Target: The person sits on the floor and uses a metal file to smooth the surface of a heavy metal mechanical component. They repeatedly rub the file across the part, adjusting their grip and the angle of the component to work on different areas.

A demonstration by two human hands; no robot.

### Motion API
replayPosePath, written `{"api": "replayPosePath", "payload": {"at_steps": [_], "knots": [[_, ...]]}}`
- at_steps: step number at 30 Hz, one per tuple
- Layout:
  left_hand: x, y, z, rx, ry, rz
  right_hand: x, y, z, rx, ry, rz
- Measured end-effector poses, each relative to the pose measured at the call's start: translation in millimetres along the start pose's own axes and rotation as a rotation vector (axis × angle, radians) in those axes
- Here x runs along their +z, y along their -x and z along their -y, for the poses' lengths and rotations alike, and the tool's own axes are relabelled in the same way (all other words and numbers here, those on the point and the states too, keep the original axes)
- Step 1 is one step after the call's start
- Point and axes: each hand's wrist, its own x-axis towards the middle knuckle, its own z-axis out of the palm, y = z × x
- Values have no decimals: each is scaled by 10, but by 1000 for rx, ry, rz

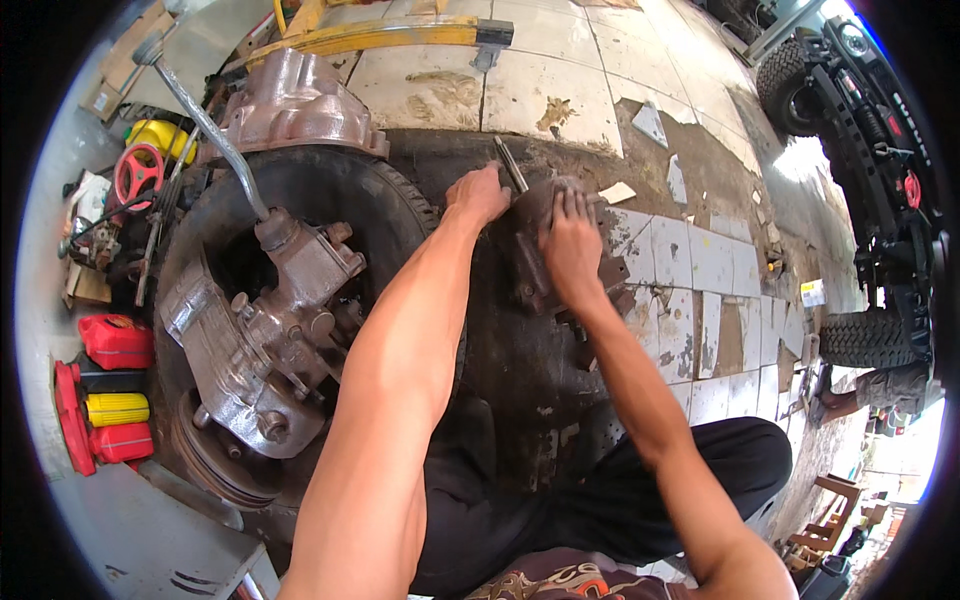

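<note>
My right hand [573,240] lies over the top of a dark, greasy cast-metal gearbox housing [530,262], fingers stretched across it. A bare metal shaft [511,166] sticks out of the housing's far end. Just left of that shaft my left hand [478,196] is closed, its fingers curled; whatever it grips is hidden. Left of my arms, a silvery gearbox [262,345] with a long bent gear lever [205,125] rests on a big black tyre [400,200]. A silver bell housing [300,110] sits at the tyre's far edge.
Far off lies a yellow steel frame [400,36]. Broken floor tiles [690,250] spread to the right, with loose shards. A dark vehicle [860,120] stands at the far right, another person's leg [855,395] beside its wheel. Red and yellow containers [115,340] line the left wall.
</note>
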Motion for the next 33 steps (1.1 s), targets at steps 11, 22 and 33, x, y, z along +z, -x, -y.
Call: {"api": "replayPosePath", "payload": {"at_steps": [11,22,33], "knots": [[-48,77,-44,15,-27,44,-105,-151,-9,47,1,23],[-41,51,-15,11,-12,50,-52,-240,20,10,63,51],[-124,158,90,-42,-36,63,160,-57,177,-193,50,35]]}}
